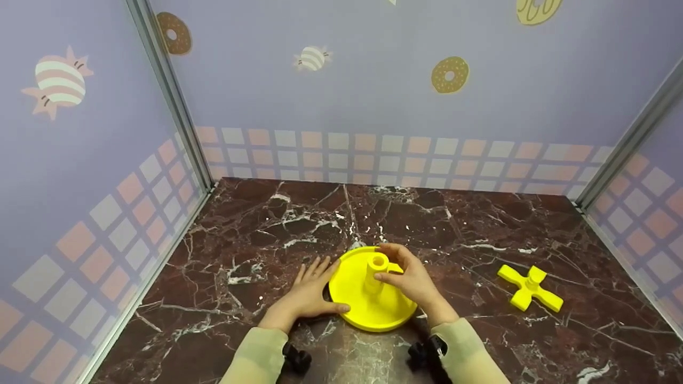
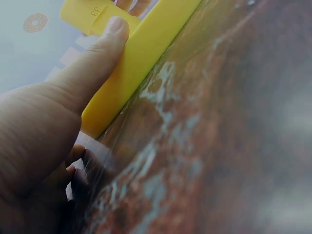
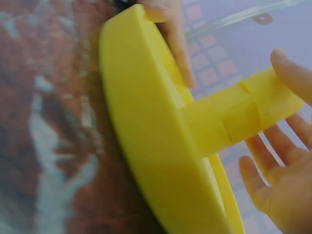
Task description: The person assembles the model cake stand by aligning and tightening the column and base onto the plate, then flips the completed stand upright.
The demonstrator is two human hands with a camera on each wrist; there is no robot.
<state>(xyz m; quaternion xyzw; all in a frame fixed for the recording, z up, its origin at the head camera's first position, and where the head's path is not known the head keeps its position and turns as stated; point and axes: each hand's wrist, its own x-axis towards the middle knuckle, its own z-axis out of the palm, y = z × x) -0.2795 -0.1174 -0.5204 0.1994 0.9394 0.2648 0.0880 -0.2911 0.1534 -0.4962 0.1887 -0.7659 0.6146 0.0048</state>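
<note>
A round yellow tray (image 1: pixel 355 314) with a raised rim lies on the table, and an upright hollow yellow post (image 1: pixel 376 266) rises from its middle. My left hand (image 1: pixel 308 293) steadies the tray's left side, fingers spread straight and thumb over the rim. In the left wrist view that thumb (image 2: pixel 95 68) touches the tray's outer wall (image 2: pixel 131 68). My right hand (image 1: pixel 413 280) holds the post near its top, thumb on the near side and fingers behind. The right wrist view shows the post (image 3: pixel 234 114) between the thumb and the loosely bent fingers.
To the right on the dark marbled table (image 1: pixel 469 341) lies a yellow four-armed cross piece (image 1: pixel 529 288) with a short peg at its centre. Patterned panels, including the back wall (image 1: pixel 373 96), enclose the table at the back and both sides.
</note>
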